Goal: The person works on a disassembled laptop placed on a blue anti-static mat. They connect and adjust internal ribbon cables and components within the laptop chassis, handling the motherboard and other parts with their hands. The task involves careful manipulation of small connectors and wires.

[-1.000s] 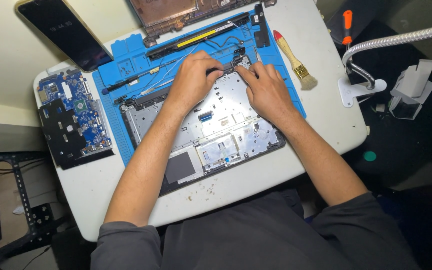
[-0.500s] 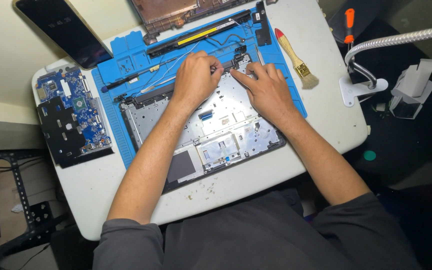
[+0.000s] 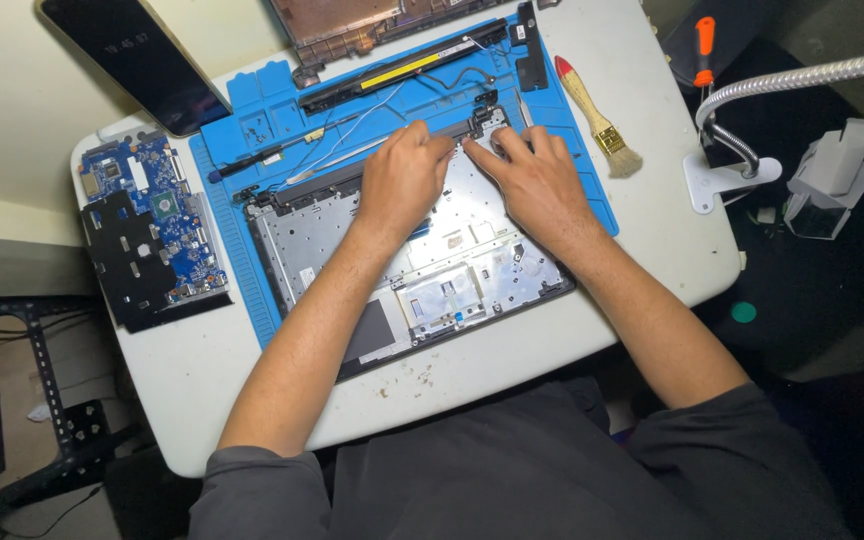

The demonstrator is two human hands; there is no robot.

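Head view: nearest, a dark-clothed lap and two bare forearms reach over the white counter [image 3: 212, 400]. An opened laptop base [image 3: 422, 270], silver inside, lies on a blue work mat [image 3: 252, 110] in the middle. The left hand [image 3: 402, 180] and right hand [image 3: 537, 180] rest side by side on its far edge, fingertips pressed down near the hinge, almost touching; I cannot tell whether they pinch anything. Left of the mat lies a blue circuit board [image 3: 147, 225]. To the right, a wooden brush [image 3: 597, 115]. Farther off, a long black battery [image 3: 402, 68] and a dark phone [image 3: 137, 55].
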